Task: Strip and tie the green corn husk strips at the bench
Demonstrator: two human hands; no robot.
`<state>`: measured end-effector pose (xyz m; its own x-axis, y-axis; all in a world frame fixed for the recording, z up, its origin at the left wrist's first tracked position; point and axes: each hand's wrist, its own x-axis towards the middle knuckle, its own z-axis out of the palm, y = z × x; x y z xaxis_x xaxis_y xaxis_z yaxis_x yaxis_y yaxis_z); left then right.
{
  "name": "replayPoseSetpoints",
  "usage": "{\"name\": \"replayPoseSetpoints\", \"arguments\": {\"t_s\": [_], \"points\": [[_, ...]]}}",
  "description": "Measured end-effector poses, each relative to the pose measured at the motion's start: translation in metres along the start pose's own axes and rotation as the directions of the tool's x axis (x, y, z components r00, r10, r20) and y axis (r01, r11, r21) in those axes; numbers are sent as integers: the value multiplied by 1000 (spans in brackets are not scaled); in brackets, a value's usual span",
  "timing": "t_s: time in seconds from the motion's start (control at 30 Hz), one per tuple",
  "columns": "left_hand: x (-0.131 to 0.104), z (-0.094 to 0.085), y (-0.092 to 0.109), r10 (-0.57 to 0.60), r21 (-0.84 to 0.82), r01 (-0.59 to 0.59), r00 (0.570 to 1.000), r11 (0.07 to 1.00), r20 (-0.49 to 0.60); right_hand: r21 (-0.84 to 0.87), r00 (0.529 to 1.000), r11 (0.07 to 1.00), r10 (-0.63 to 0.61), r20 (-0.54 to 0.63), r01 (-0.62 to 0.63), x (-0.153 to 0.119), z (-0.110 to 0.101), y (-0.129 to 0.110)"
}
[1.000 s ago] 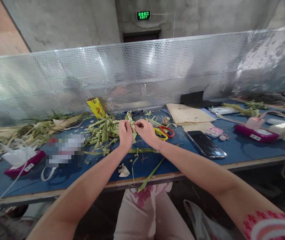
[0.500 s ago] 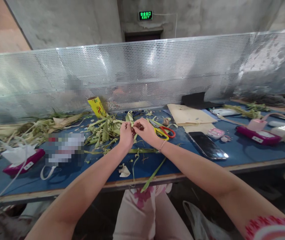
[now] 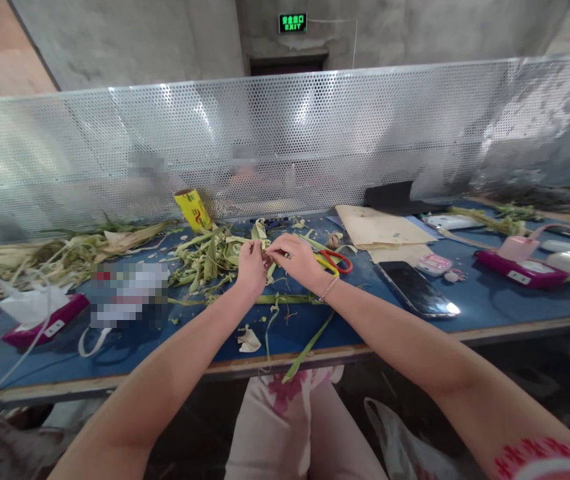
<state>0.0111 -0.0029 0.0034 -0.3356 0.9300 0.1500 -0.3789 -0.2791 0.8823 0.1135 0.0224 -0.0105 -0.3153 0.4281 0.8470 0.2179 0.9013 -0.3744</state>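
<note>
My left hand [image 3: 253, 265] and my right hand [image 3: 295, 259] meet over the middle of the blue table [image 3: 309, 327], fingers pinched close together. What lies between the fingertips is too small to name. A heap of green plant strips [image 3: 205, 263] lies just left of my left hand. Scissors with red and yellow handles [image 3: 335, 261] lie beside my right hand, partly hidden by it. One long green leaf [image 3: 309, 348] reaches over the table's front edge, below the hands.
A yellow packet [image 3: 193, 209] stands behind the heap. To the right are brown paper [image 3: 379, 227], a black phone [image 3: 419, 289] and a purple power strip [image 3: 521, 268]. Another purple power strip [image 3: 47, 321] sits left. A perforated metal screen [image 3: 285, 147] closes off the back.
My right hand has shifted slightly and now covers more of the scissors, hiding their blades. Its fingers are drawn a little back from the left fingertips. The view has tilted slightly.
</note>
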Motion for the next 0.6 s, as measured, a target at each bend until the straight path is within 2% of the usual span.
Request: {"name": "replayPoseSetpoints", "arguments": {"t_s": [0.1, 0.17, 0.23, 0.3, 0.37, 0.47, 0.6], "points": [[1, -2, -3, 72, 104, -72, 997, 992, 4, -127, 984, 976, -175, 44, 179, 0, -4, 4], [3, -4, -6, 141, 182, -142, 990, 973, 23, -204, 967, 946, -247, 58, 254, 0, -6, 5], [4, -6, -8, 212, 238, -221, 975, 946, 63, -223, 952, 926, -298, 65, 305, 1, -8, 4], [4, -8, -9, 273, 263, -292, 956, 920, 106, -193, 953, 933, -302, 40, 304, 2, -8, 3], [4, -9, -8, 313, 264, -340, 939, 902, 141, -137, 974, 966, -225, -18, 221, 3, -8, 1], [3, -10, -6, 349, 254, -386, 920, 887, 177, -13, 995, 1000, -11, -98, 9, 4, -6, -4], [0, -9, -3, 384, 288, -425, 903, 858, 191, 206, 952, 943, 286, -108, -260, 5, -5, -11]]}}
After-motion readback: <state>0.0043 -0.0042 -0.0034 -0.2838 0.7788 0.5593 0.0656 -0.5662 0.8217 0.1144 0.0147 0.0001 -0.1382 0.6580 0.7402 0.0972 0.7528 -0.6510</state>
